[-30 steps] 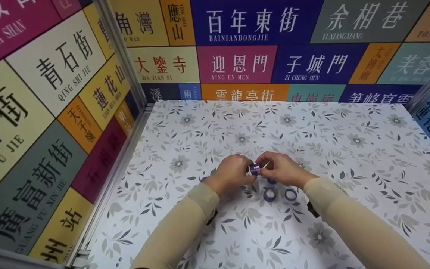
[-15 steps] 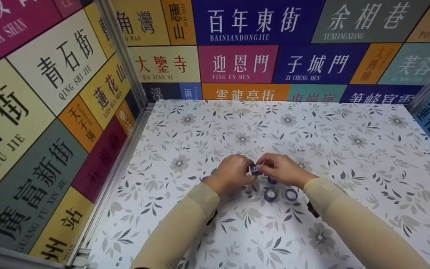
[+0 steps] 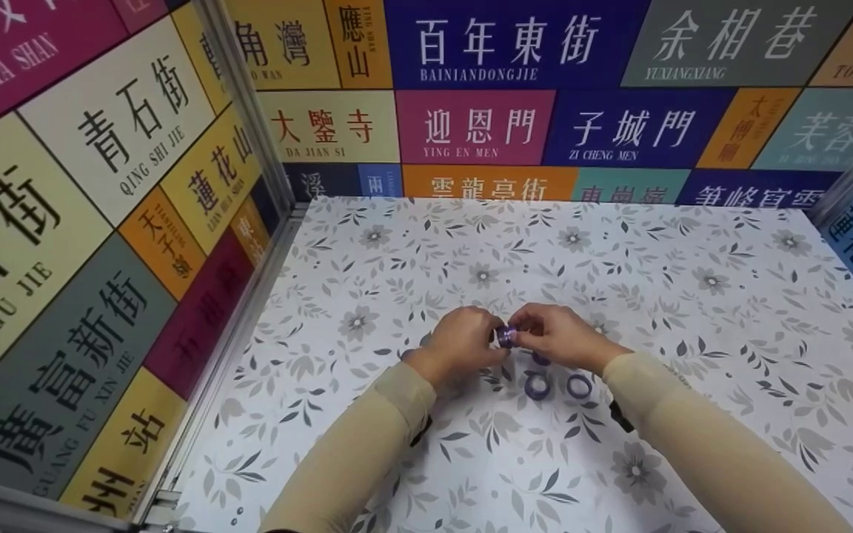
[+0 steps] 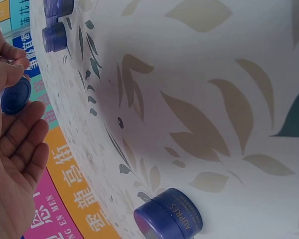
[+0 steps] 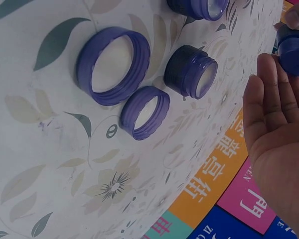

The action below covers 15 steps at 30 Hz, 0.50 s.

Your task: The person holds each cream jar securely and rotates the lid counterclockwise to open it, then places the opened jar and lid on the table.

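Both hands together on one small jar [image 3: 506,337]. Left hand [image 3: 463,337] pinches it from the left, right hand [image 3: 560,334] from the right, thumb and fingertips on it. Jar is between them, raised off the counter [image 3: 412,255], around its middle, just past the loose parts.

Held jar: purple-blue, glossy, round and squat, bright highlights in the head view. Right wrist view shows a dark band up top and a smoother, bluer rounded part below; left wrist view shows a flat blue disc-like face. Fingers cover the rest, so can't tell whether a cap is on.

On the counter, right wrist view: two purple caps [image 5: 84,74], inside showing, threaded walls, whitish inner faces. Near them, two matching jars [image 5: 179,69], mouths exposed, threaded necks, pale inside, bodies darker than necks.

Left wrist view: another jar [image 4: 169,214] stands well apart, two-part body with a seam, "AUPRES" lettered on its side.

Counter has a white leaf-and-flower print. Beige sleeves [image 3: 363,444] on both arms. Sign-pattern panels [image 3: 500,74] behind.
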Each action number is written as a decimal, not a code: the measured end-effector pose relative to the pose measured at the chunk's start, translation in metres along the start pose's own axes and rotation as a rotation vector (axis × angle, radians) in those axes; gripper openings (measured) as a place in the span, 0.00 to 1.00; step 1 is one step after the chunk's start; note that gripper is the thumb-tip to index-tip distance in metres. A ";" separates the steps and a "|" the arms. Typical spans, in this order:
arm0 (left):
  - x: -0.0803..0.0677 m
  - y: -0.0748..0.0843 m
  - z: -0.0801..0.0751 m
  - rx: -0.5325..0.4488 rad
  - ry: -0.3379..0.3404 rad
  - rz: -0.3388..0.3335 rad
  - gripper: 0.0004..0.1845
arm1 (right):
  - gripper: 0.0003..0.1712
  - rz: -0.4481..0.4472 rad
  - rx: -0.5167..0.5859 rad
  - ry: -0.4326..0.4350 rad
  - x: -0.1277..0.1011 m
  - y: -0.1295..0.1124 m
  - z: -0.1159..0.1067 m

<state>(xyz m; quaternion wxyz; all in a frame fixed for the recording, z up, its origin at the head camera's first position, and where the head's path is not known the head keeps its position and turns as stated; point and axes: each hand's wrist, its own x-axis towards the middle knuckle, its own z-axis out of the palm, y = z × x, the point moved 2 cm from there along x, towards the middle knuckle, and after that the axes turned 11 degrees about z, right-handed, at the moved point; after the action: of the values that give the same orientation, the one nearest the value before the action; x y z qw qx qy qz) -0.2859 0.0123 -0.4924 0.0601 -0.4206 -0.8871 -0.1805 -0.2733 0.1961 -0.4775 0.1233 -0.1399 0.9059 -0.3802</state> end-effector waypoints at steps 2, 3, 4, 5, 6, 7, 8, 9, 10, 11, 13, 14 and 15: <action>0.000 0.000 0.000 -0.002 0.005 0.007 0.11 | 0.10 0.002 0.010 -0.001 0.000 0.000 0.000; -0.001 0.000 0.000 -0.004 0.005 0.010 0.11 | 0.10 0.006 0.016 -0.005 0.000 0.001 0.001; -0.001 0.000 0.000 -0.007 0.006 0.010 0.11 | 0.10 0.011 0.023 -0.009 0.000 0.001 0.001; -0.002 0.000 0.000 -0.010 0.006 0.009 0.11 | 0.10 0.014 0.031 -0.014 0.000 0.001 0.001; -0.003 0.000 0.000 -0.016 0.005 0.007 0.10 | 0.11 0.017 0.038 -0.020 -0.001 0.001 0.002; -0.003 0.000 0.000 -0.021 0.003 0.006 0.10 | 0.11 0.019 0.046 -0.026 -0.001 0.002 0.002; -0.004 0.000 0.001 -0.025 0.000 0.004 0.10 | 0.11 0.023 0.054 -0.034 -0.001 0.002 0.003; -0.004 0.001 0.000 -0.029 0.001 0.003 0.10 | 0.11 0.018 0.055 -0.035 -0.001 0.002 0.003; -0.004 0.001 0.000 -0.034 0.002 0.000 0.10 | 0.11 0.014 0.057 -0.034 0.000 0.002 0.003; -0.003 0.001 0.000 -0.038 0.003 -0.002 0.10 | 0.11 0.010 0.058 -0.031 0.000 0.002 0.002; -0.003 0.001 -0.002 -0.045 0.006 -0.005 0.10 | 0.11 0.003 0.057 -0.023 0.001 0.002 0.002; -0.003 0.001 -0.002 -0.049 0.007 -0.006 0.10 | 0.10 0.002 0.053 -0.019 0.001 0.002 0.001; -0.002 0.001 -0.003 -0.051 0.007 -0.007 0.10 | 0.10 0.002 0.051 -0.015 0.002 0.002 0.001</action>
<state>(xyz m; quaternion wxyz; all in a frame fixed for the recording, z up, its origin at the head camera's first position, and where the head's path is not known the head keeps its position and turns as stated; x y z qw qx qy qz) -0.2836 0.0103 -0.4900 0.0517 -0.4183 -0.8835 -0.2045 -0.2747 0.1960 -0.4795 0.1342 -0.1387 0.8950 -0.4021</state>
